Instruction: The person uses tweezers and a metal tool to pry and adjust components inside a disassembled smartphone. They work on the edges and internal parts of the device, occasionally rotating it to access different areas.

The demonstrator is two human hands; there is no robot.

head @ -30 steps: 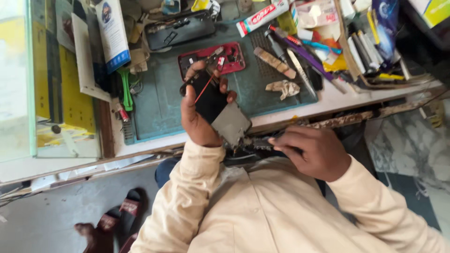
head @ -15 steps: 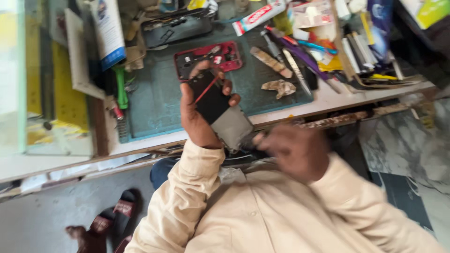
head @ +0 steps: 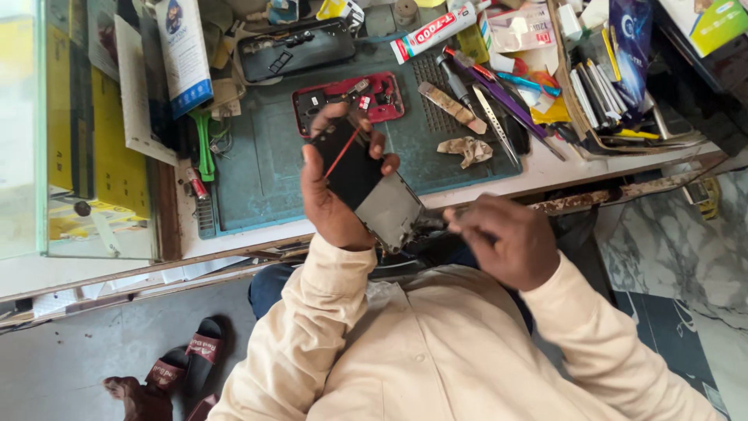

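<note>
— Cluttered white workbench (head: 545, 168) along the top of the frame, with a teal rubber work mat (head: 257, 168) on it. What is the left hand (head: 331, 199) doing?

— It grips a slim black phone body with one bare grey metal end (head: 370, 191), lifted off the mat at the centre of the frame, thumb on one long edge, fingertips on the other. I think that keeps the flat face free to work on.

— And the right hand (head: 506, 242)?

— Closed in a loose fist at centre right, just beside the phone's lower corner. It seems to pinch a thin tool; I cannot make it out.

— How does the phone look?

— Tilted, dark at the upper end, dull grey lower down, with a thin red strand (head: 343, 152) slanting across the dark part.

— Farther out?

— A red opened phone shell with exposed parts (head: 347, 97) lies on the mat right above the fingers. A white glue tube with red print (head: 432, 31) sits at top centre, and metal tweezers (head: 495, 129) lie to the right.
</note>
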